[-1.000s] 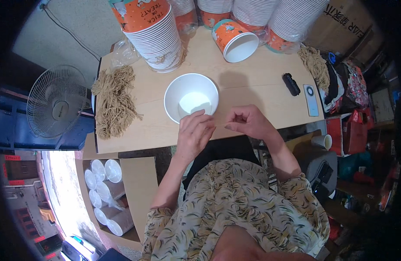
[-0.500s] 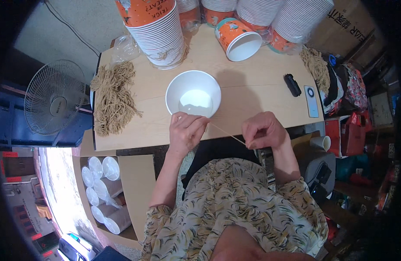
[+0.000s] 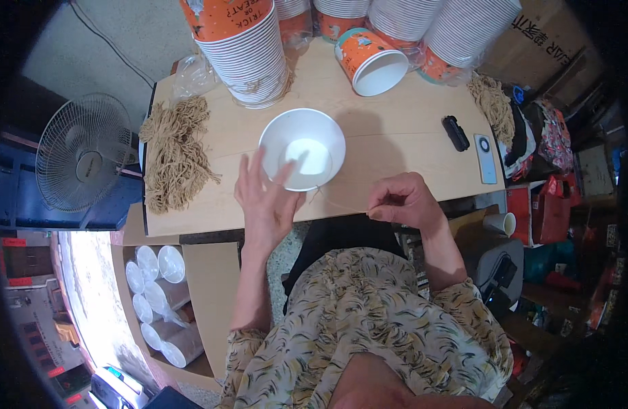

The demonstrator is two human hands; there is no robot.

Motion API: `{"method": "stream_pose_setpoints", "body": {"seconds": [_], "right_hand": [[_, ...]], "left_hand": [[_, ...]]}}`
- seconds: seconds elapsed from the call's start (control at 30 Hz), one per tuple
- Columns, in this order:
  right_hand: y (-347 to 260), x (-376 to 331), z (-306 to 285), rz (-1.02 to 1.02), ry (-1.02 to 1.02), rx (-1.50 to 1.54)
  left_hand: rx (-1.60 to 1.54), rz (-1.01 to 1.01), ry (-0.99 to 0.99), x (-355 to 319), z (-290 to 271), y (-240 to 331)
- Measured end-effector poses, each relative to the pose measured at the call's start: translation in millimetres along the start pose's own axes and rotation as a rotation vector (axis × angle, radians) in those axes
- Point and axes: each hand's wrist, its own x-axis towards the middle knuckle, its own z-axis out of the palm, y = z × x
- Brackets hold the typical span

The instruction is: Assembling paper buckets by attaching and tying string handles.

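Note:
A white paper tub [image 3: 272, 129] stands near the front edge of the table, its mouth facing up. My left hand [image 3: 266, 208] is open at the tub's near left side, its fingers spread and smeared by motion. My right hand [image 3: 408, 198] is closed in a pinch on a thin tan string [image 3: 340, 204], to the right of the tub. That string runs slackly from the pinch to the tub's near rim, where a small tuft sticks out.
Bundles of tan twine [image 3: 181, 153] lie on the table's left side. Orange printed tub stacks [image 3: 249, 61] stand at the back, beside a tipped tub [image 3: 372, 61]. A black object [image 3: 456, 133] and a phone [image 3: 485, 159] lie right. A carton [image 3: 215, 293] of wrapped tubs is lower left.
My left hand has let go of the string, moved left and spread its fingers. My right hand has shifted slightly left and up, and the string has gone from taut to slack.

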Motion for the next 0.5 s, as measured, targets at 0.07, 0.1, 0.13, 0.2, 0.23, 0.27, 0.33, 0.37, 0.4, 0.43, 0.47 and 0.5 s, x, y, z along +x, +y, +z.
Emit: {"method": "stream_pose_setpoints", "body": {"seconds": [0.07,0.1,0.13,0.2,0.23,0.27,0.33,0.37,0.4,0.43,0.47,0.5], "right_hand": [[-2,0,4,-0.003,-0.007,0.004],[-9,3,10,-0.019,-0.008,-0.005],[-14,5,16,-0.036,-0.009,-0.014],[-11,7,23,-0.075,-0.048,-0.12],[-10,9,27,-0.112,-0.086,-0.224],[-16,10,33,-0.114,-0.085,-0.227],[-32,15,43,-0.086,0.056,-0.201],[-30,20,45,-0.091,0.055,-0.201],[-25,26,43,-0.128,0.087,-0.075],[-23,31,41,-0.164,0.114,0.053],[-24,36,42,-0.105,0.126,0.179],[-25,43,43,-0.109,0.122,0.179]], "left_hand": [[-0.484,-0.275,0.13,-4,8,-13],[-0.305,-0.279,0.151,1,10,-21],[-0.304,-0.28,0.153,4,12,-24],[-0.372,-0.531,-0.105,21,16,-22],[-0.171,-0.409,-0.097,30,21,-28],[-0.173,-0.406,-0.094,44,23,-33],[0.069,-0.303,-0.202,71,27,-46],[0.072,-0.301,-0.198,82,29,-50],[0.034,-0.202,-0.195,94,35,-53],[-0.002,-0.106,-0.191,105,41,-57],[-0.004,-0.1,-0.19,115,47,-62],[-0.113,0.009,-0.219,124,53,-67]]}}
